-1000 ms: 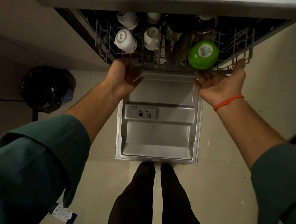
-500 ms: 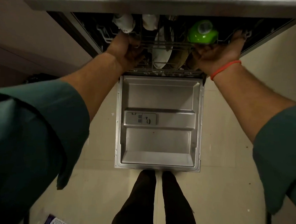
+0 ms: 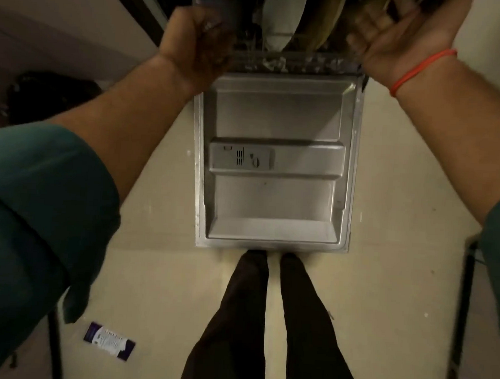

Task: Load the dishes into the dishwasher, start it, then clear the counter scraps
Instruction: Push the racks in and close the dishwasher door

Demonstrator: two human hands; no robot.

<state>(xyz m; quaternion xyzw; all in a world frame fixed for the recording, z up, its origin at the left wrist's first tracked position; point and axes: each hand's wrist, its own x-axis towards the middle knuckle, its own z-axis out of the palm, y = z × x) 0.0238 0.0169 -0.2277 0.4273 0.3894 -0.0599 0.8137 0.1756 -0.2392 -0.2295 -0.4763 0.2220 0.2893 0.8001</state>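
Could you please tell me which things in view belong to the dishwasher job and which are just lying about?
Job: left hand and right hand at the lower rack, plates, open door.
Lying about: packet on the floor, dark bag.

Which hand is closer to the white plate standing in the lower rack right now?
Left. The left hand sits just left of the white plate, at the rack's front edge. The right hand is at the rack's right end, farther off, with darker dishes between.
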